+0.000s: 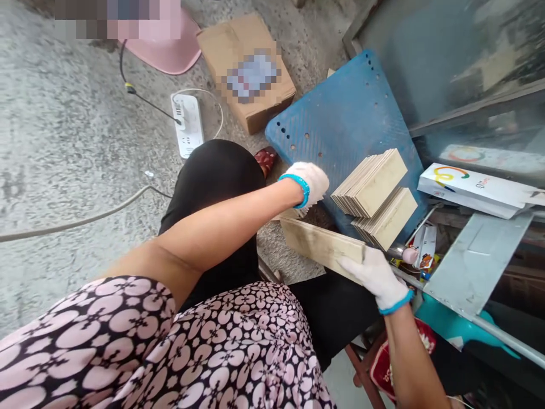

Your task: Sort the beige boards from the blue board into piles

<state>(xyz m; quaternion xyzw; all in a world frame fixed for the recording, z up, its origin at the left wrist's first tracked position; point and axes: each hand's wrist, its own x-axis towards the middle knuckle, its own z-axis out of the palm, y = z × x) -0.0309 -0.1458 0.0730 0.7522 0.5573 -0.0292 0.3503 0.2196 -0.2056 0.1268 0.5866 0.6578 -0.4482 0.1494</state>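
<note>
My right hand [377, 278], in a white knit glove with a blue cuff, grips one end of a long, pale wooden board [317, 241] above my lap. Lines along the end suggest more than one thin layer. My left hand [310, 180], gloved the same way, is curled near the board's far end; its fingers are hidden under the back of the hand. Below that wrist some thin pale edges show, mostly covered. Close by on a blue plastic platform [336, 113] stand two stacks of similar thin boards, an upper stack [372, 182] and a lower stack [389, 218].
A cardboard box [238, 42] and a white power strip [187, 128] with cables lie on the concrete floor. A pink basin [170, 51] is at the top left. To the right are a white printed bag [477, 184] and a metal panel [479, 261].
</note>
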